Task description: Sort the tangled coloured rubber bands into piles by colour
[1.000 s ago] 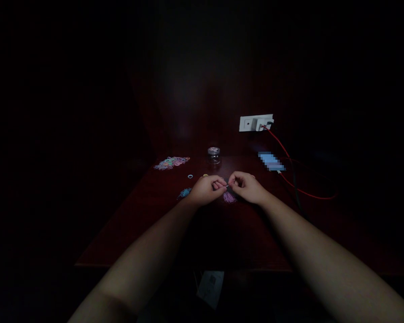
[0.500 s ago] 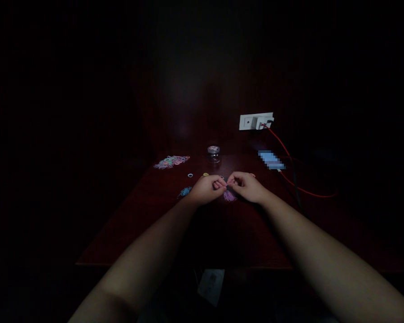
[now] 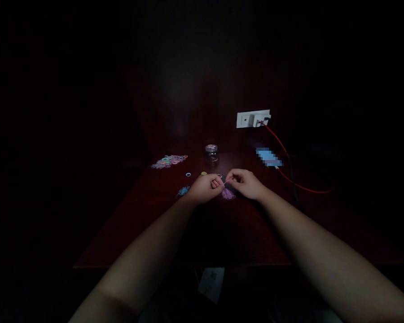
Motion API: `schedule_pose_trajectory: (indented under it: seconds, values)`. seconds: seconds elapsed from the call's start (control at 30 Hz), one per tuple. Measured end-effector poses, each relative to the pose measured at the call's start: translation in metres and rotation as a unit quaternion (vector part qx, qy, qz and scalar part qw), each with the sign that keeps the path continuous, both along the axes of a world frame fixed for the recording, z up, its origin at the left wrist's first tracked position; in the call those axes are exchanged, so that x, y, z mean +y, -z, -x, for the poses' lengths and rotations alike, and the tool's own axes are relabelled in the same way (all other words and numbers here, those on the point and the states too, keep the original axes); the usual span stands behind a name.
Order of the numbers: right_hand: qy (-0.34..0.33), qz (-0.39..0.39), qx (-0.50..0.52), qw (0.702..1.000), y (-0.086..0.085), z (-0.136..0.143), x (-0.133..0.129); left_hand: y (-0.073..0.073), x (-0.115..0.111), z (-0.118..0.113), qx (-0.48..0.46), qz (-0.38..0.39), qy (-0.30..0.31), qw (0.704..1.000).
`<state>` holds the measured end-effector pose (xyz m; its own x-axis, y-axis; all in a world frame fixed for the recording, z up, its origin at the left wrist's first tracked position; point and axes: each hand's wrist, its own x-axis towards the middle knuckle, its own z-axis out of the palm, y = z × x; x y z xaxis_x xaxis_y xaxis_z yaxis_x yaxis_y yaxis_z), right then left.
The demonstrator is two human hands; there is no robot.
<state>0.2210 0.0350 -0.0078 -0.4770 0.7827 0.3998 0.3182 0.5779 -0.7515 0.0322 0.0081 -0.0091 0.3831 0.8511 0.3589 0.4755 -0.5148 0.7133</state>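
Note:
My left hand (image 3: pixel 206 187) and my right hand (image 3: pixel 245 183) meet over the table, each closed in a pinch. A thin pale elastic band (image 3: pixel 225 182) spans the small gap between their fingertips. Just below the fingers lies a bundle of purple elastic bands (image 3: pixel 228 194). Beside my left hand is a small heap of blue elastic bands (image 3: pixel 183 191), partly covered by that hand. Behind it lie a single light blue band (image 3: pixel 188 174) and a yellow band (image 3: pixel 204 173). A pinkish band (image 3: pixel 220 176) shows partly behind the fingers.
Mixed coloured elastic bands (image 3: pixel 169 161) lie piled at the table's back left. A clear lidded jar (image 3: pixel 212 153) stands at the back. To the right lies a phone (image 3: pixel 269 157) on a red cable (image 3: pixel 289 178), running to a wall socket (image 3: pixel 253 119). The dark red table (image 3: pixel 148 224) has its edge near me.
My fingertips have drawn slightly apart, and the thin band now shows more clearly between them. The whole view has shifted a little.

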Motion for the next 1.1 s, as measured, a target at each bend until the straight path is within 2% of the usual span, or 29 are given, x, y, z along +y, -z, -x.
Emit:
schedule_pose_trajectory:
  seconds: [0.4,0.77,1.1]
  values:
    - [0.010,-0.013,0.012,1.000,0.0033,-0.0014,0.0054,-0.0029,-0.0025,-0.0003,0.007,0.011,-0.007,1.000]
    - [0.033,-0.021,0.009,0.999,0.0024,-0.0031,0.0073,-0.0016,-0.0023,0.0015,0.004,0.015,0.012,1.000]
    - [0.018,-0.012,0.013,1.000,0.0009,-0.0028,0.0059,-0.0030,-0.0022,0.0027,0.010,-0.030,-0.024,0.999]
